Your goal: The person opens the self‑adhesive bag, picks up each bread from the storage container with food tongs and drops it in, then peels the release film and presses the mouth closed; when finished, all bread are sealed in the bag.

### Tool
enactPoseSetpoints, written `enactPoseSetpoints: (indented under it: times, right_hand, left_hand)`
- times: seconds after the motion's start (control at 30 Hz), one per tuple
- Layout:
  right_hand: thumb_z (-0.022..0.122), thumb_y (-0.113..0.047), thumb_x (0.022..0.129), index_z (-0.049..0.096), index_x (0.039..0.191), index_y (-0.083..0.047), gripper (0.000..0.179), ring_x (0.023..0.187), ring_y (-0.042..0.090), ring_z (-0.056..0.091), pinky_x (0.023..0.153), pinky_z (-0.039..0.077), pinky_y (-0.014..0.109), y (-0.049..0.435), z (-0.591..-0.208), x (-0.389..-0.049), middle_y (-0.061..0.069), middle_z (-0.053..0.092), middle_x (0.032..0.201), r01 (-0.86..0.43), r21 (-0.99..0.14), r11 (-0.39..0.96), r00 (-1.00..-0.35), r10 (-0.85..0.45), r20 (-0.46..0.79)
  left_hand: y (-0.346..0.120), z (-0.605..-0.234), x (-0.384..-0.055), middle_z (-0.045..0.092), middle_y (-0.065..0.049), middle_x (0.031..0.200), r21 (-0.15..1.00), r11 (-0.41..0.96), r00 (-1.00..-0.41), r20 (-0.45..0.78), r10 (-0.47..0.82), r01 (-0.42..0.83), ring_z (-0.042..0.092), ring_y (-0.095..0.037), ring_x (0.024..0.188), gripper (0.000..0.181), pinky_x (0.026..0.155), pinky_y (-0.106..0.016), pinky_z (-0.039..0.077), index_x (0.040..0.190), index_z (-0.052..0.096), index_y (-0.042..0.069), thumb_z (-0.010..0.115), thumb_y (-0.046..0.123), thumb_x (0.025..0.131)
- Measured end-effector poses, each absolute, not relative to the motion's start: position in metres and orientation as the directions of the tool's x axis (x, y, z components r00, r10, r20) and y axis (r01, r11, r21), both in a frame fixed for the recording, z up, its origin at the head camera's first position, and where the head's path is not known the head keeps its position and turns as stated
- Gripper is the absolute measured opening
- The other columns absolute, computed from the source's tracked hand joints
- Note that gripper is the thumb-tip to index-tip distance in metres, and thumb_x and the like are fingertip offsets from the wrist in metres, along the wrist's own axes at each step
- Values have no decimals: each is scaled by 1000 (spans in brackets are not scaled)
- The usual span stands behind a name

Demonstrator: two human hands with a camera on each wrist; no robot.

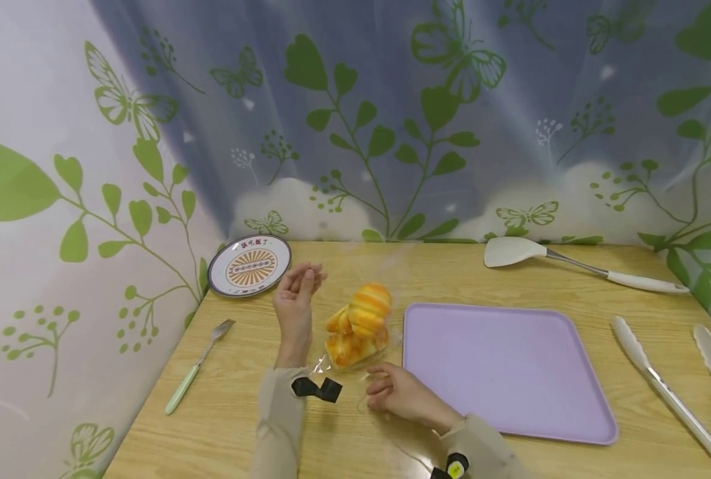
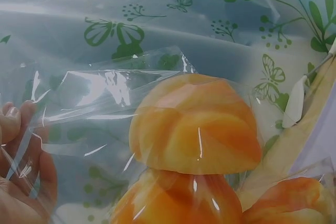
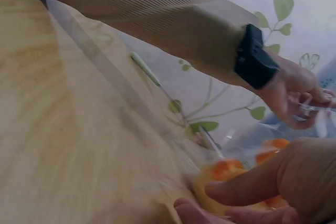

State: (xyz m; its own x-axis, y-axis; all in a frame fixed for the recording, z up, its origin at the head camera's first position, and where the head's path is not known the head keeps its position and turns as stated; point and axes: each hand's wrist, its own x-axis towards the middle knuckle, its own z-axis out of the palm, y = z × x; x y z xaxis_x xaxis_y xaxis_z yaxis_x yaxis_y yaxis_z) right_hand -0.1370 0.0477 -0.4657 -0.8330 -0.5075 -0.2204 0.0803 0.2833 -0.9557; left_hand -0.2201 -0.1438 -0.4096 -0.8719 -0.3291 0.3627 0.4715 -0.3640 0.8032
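Note:
A clear plastic bag (image 2: pixel 105 85) holds several orange-yellow bread rolls (image 1: pixel 370 309), the topmost one rounded and ridged. My left hand (image 1: pixel 295 303) is raised at the bag's left side and pinches its film, which runs past the fingers in the left wrist view. Low at the near right side of the bag, my right hand (image 1: pixel 406 396) has thumb and fingers curled at the edge of the film and grips it. The rolls (image 3: pixel 228 169) sit just beyond the right thumb in the right wrist view, partly covered by that hand.
Right of the bag lies a lilac tray (image 1: pixel 505 372). A white-headed spatula (image 1: pixel 514 251) lies behind it, and tongs (image 1: pixel 667 392) to its right. A patterned plate (image 1: pixel 250 265) stands at the back left, with a green-handled fork (image 1: pixel 200 366) in front. A printed curtain (image 1: pixel 355 120) borders the table.

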Motion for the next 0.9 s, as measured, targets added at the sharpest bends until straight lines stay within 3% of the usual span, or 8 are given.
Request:
enactPoseSetpoints:
  times: [0.2,0.43,0.67,0.9]
  right_hand:
    - [49,13,91,42,132,19,42,78,19,68,70,60,29,77,-449,-151,31,64,102,97,-963,249,-842,-495,-213]
    - [52,3,97,47,130,18,37,77,8,65,72,58,22,107,-421,-180,36,60,114,36,-960,277,-936,-327,-130]
    - [52,-8,101,45,138,10,42,78,-3,62,77,55,16,120,-392,-220,29,58,123,-18,-974,228,-982,-185,-25]
    - [53,-16,102,50,139,2,41,84,8,59,75,53,17,104,-387,-251,23,56,127,15,-971,238,-995,-89,-37]
  left_hand:
    - [-143,-411,-221,75,9,90,787,-380,-867,379,-323,486,71,-3,80,8,79,-17,56,96,67,19,64,12,94]
    - [-141,-412,-221,75,9,88,793,-389,-875,358,-324,469,71,-3,78,9,78,-17,56,95,68,16,63,9,94]
    - [-140,-414,-220,75,9,88,815,-376,-885,326,-334,442,71,-4,78,7,78,-18,56,96,67,12,62,7,95]
    - [-141,-412,-222,75,9,87,794,-387,-873,352,-336,469,71,-3,77,14,76,-17,56,94,68,15,61,4,95]
